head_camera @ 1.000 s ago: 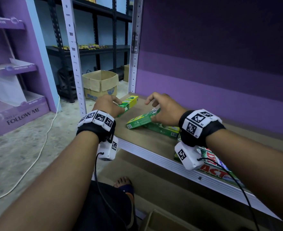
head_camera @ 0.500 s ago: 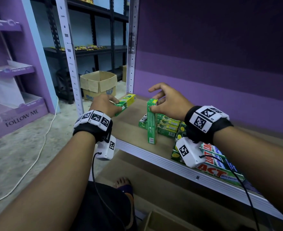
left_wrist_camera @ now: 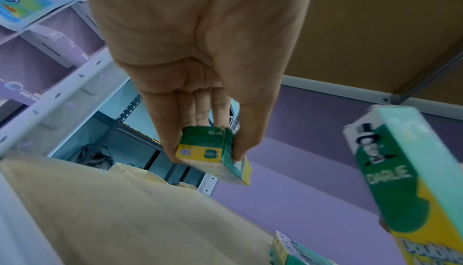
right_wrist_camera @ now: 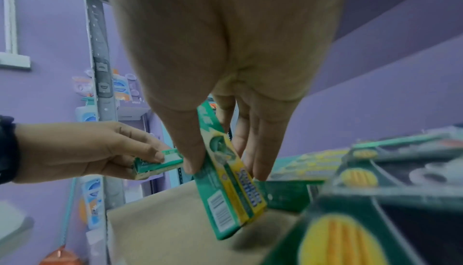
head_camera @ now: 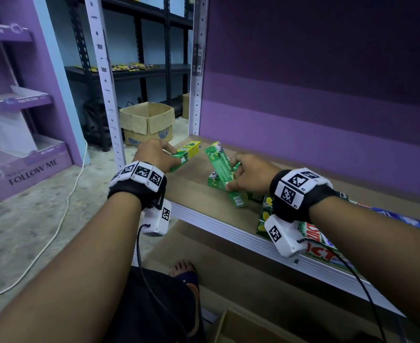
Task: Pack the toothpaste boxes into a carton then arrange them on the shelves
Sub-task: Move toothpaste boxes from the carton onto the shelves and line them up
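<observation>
My left hand (head_camera: pixel 154 157) grips one end of a green and yellow toothpaste box (head_camera: pixel 188 154) at the left end of the brown shelf board (head_camera: pixel 191 191); thumb and fingers pinch that box (left_wrist_camera: pixel 213 154) in the left wrist view. My right hand (head_camera: pixel 251 174) holds a second green toothpaste box (head_camera: pixel 222 169) tilted on end above the board, pinched between thumb and fingers (right_wrist_camera: pixel 225 170). More green boxes (head_camera: pixel 215 181) lie flat under and behind it. Larger toothpaste packs (head_camera: pixel 320 241) lie at the shelf's front edge under my right wrist.
White slotted uprights (head_camera: pixel 105 78) frame the shelf's left end. An open cardboard carton (head_camera: pixel 147 120) stands on the floor behind. Another carton's corner (head_camera: pixel 238 328) shows below the shelf by my foot (head_camera: pixel 184 271). A purple display stand (head_camera: pixel 18 144) and a white cable (head_camera: pixel 63 214) are at left.
My right hand lifted a green box off the pile, stood it on end, and now grips it tilted leftward. The left hand has kept its hold on its box with little movement.
</observation>
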Tool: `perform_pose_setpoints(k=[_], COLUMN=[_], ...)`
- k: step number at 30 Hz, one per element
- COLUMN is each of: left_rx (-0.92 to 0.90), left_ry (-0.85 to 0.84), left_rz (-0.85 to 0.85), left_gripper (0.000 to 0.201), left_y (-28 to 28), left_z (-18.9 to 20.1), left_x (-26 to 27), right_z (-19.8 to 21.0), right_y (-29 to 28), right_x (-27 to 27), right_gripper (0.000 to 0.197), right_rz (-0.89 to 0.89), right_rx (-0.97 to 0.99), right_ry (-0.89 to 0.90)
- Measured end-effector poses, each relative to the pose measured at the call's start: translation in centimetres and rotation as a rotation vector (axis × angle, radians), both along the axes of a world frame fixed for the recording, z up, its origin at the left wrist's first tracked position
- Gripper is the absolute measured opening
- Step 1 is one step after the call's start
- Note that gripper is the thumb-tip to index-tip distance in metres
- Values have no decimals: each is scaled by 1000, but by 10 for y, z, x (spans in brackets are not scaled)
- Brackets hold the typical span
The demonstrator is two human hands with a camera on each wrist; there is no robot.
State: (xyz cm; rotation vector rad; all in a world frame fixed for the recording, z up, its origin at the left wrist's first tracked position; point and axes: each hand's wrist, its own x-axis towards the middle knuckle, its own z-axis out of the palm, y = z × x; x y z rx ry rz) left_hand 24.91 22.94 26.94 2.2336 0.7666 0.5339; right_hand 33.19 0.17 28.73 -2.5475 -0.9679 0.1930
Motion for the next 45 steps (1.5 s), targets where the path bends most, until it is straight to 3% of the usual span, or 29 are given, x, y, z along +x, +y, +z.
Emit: perform_pose_setpoints(k=[5, 15, 23, 28, 34, 39, 45], left_rx=[4, -12, -41, -270, -570, -549, -513], left_ry=[-4, 8, 5, -130, -205, -216, -133], left_rz=[6, -5, -34, -74, -104, -132, -203], left_gripper=[19, 23, 21, 13, 46, 39, 59], left_y=[1, 1, 1, -3, -15, -25, -29], left_z=[-1, -2, -3, -6, 2, 8, 7], left_x=[-1, 1, 0, -5, -6, -8, -3], right_z=[11, -1, -4, -5, -2, 8, 8], right_y=[7, 18, 14, 9, 4, 0, -5], right_x=[5, 7, 9, 11, 11, 4, -5], right_gripper=[49, 54, 54, 54, 63, 69, 65], right_rz=[49, 30, -6, -12, -4, 48, 98], right_rx=[-294, -536, -536, -432, -180, -81, -93], right_ry=[-207, -200, -155, -144, -211, -271, -324])
